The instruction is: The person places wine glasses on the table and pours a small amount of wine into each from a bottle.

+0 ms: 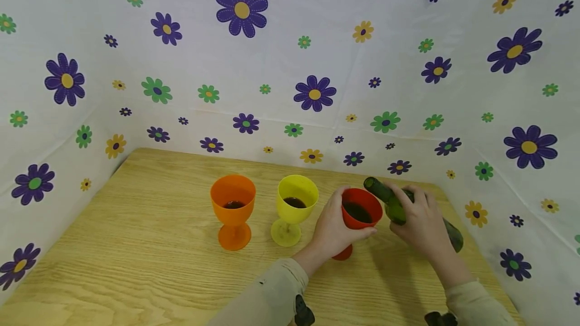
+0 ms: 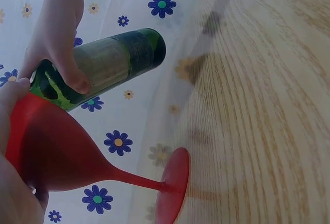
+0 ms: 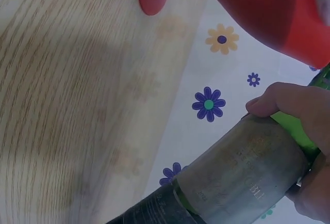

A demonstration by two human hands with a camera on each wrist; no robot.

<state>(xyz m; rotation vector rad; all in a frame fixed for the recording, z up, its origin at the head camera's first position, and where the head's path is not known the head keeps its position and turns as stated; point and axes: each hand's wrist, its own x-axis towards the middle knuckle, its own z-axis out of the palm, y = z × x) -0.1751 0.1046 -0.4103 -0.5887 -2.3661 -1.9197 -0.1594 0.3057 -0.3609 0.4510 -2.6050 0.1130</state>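
Observation:
A red goblet [image 1: 362, 209] with dark liquid inside leans slightly, its bowl gripped by my left hand [image 1: 333, 225]. In the left wrist view the foot of the red goblet [image 2: 172, 188] is right at the tabletop. My right hand [image 1: 421, 220] holds a green glass bottle [image 1: 453, 235] round its shoulder, tilted with the mouth over the red goblet's rim. A worn label [image 3: 247, 167] covers the bottle's body in the right wrist view. Left of my left hand stand a yellow goblet [image 1: 286, 233] and an orange goblet [image 1: 234, 235], both upright with dark liquid low in their bowls.
All of this is on a light wooden table [image 1: 136, 245]. A white cloth [image 1: 272, 54] printed with purple, green and yellow flowers hangs behind the table and along both sides. The table's back edge meets the cloth beyond the goblets.

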